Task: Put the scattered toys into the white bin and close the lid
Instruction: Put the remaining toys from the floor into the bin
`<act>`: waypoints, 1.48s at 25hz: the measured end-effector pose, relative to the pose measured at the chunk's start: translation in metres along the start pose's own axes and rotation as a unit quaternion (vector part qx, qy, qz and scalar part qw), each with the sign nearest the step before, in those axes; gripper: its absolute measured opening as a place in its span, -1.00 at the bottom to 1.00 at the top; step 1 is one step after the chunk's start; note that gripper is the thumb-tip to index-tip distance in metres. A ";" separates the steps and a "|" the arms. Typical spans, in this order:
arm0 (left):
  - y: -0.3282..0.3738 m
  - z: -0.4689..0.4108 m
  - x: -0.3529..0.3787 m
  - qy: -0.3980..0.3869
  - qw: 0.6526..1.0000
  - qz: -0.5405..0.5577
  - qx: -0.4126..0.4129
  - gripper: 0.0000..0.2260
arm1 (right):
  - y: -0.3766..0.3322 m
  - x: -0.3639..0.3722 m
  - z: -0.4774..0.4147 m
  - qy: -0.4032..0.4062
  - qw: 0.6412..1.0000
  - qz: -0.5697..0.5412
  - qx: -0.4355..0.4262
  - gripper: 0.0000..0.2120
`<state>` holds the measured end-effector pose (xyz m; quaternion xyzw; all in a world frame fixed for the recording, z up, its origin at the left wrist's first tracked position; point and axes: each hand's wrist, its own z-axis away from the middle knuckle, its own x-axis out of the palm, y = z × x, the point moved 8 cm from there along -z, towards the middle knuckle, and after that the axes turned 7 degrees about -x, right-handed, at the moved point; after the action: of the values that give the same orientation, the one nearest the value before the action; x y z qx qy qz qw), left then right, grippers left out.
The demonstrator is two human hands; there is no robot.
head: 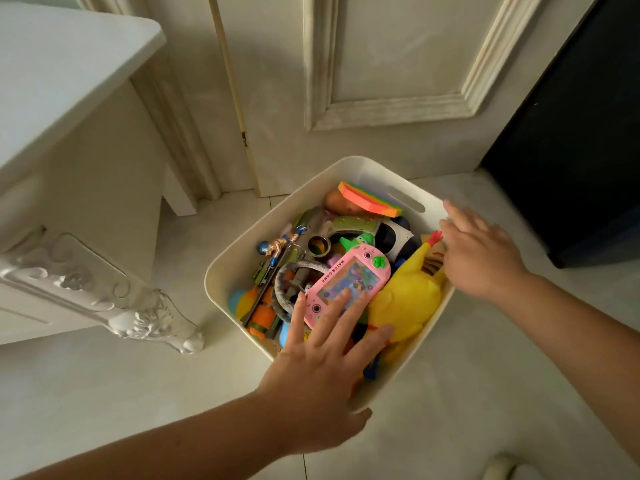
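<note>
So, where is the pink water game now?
Head view: the pink water game lies on top inside the white bin, left of the yellow chicken, partly under the left hand.

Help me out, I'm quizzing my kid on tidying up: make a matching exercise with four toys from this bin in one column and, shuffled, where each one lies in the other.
Toys
1. pink water game
2. yellow rubber chicken
3. rainbow striped block
4. orange and green toy blaster

Places
a. far end of the white bin, by the handle slot
b. along the bin's left wall
c. middle, under the left hand fingertips
d. right side, next to the right hand

Pairs: 1-c, 2-d, 3-a, 4-b
</note>
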<state>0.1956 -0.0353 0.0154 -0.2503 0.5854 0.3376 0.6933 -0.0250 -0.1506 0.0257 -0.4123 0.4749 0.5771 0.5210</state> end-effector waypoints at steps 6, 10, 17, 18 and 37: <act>-0.057 0.001 -0.006 -0.006 1.000 -0.015 0.020 -0.08 | -0.009 0.005 0.060 -0.159 0.970 0.180 0.031 -0.57; -0.096 -0.005 -0.012 -0.083 0.994 0.068 -0.035 -0.06 | -0.038 0.006 0.095 -0.292 0.919 0.265 0.014 -0.53; -0.088 -0.052 -0.029 0.039 0.971 0.186 -0.142 -0.34 | -0.024 -0.056 0.039 0.120 0.989 -0.082 0.032 -0.65; -0.083 -0.059 -0.020 0.048 0.977 0.151 -0.145 -0.37 | -0.028 -0.041 0.027 0.119 0.982 -0.147 0.010 -0.56; -0.106 -0.038 -0.051 0.093 0.951 0.240 -0.174 -0.39 | -0.030 -0.027 0.020 0.049 0.991 -0.127 -0.014 -0.44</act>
<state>0.2472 -0.1406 0.0530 -0.2498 0.6218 0.5660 0.4803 0.0079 -0.1369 0.0525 -0.5044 0.4358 0.4918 0.5602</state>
